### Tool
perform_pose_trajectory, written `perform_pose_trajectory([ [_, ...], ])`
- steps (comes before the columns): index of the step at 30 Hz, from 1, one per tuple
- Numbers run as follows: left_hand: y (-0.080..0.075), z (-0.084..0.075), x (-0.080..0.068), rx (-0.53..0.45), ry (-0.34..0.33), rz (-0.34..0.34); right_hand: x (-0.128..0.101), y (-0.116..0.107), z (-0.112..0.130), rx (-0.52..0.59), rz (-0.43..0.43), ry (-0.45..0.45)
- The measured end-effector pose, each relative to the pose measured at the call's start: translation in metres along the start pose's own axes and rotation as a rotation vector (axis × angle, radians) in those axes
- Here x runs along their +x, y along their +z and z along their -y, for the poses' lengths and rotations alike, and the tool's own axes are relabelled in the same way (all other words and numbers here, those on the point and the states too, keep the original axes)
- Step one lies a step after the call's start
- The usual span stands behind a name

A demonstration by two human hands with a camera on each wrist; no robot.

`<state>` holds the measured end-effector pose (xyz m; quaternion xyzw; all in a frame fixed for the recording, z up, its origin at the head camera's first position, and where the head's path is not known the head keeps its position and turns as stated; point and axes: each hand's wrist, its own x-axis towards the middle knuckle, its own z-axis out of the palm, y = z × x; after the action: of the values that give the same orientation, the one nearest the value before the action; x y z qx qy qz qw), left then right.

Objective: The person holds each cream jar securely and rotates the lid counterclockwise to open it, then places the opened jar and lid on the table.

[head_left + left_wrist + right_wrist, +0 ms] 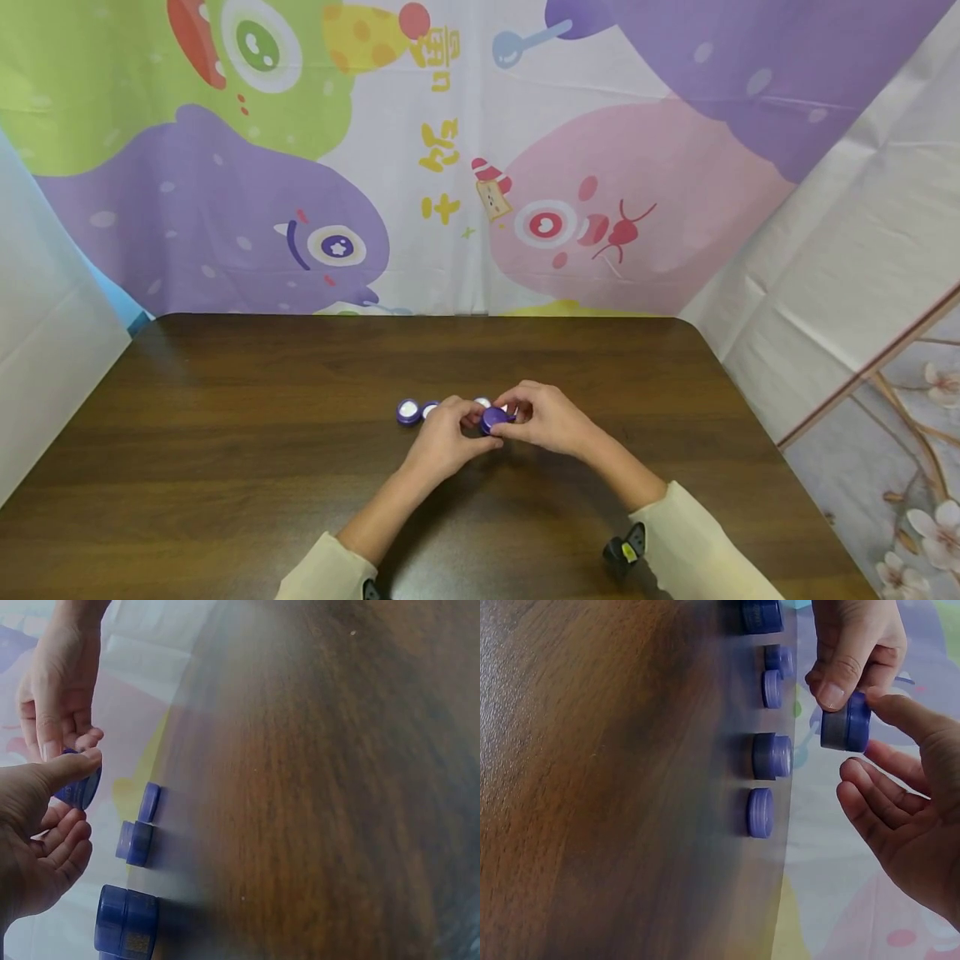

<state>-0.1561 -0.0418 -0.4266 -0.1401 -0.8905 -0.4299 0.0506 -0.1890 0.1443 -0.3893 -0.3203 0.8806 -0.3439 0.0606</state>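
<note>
A small round purple jar (493, 418) is lifted just above the middle of the brown table (225, 467), between my two hands. My left hand (453, 427) pinches it from the left, thumb on its side (71, 766). My right hand (534, 415) holds it from the right, its thumb on the jar's end (900, 712) and the other fingers loosely spread. The same jar (846, 722) shows as a dark body with a purple lid in the right wrist view, and a part of that jar (79, 789) peeks from behind my left thumb.
Several more small purple jars and lids lie in a row on the table behind my hands: one jar (408, 411) at the left, a lid (429, 409) beside it, others (772, 755) (760, 812) (126, 921). A cartoon cloth hangs behind the table.
</note>
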Motion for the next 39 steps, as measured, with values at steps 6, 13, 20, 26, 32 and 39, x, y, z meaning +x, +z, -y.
perform_pose_trajectory([
  [6,-0.0003,-0.0012,-0.0003,0.006,0.010,-0.007,0.0001,0.0002,-0.0020,0.017,0.032,-0.035],
  [13,0.0005,0.0009,-0.0017,0.001,-0.009,-0.005,-0.0014,0.0003,0.0001,0.027,0.042,-0.029],
  [20,-0.0002,0.0004,-0.0031,-0.015,-0.017,-0.014,-0.0027,0.0005,0.0012,0.009,0.005,0.033],
  [26,-0.0002,-0.0008,-0.0038,-0.023,-0.005,-0.019,-0.0028,-0.0005,0.0022,-0.006,0.020,0.003],
  [32,-0.0004,0.0000,-0.0047,-0.035,0.002,-0.025,-0.0023,-0.0028,0.0045,0.000,0.066,-0.005],
  [39,-0.0014,0.0005,-0.0063,-0.049,0.004,-0.043,0.0001,-0.0032,0.0067,-0.009,0.050,0.027],
])
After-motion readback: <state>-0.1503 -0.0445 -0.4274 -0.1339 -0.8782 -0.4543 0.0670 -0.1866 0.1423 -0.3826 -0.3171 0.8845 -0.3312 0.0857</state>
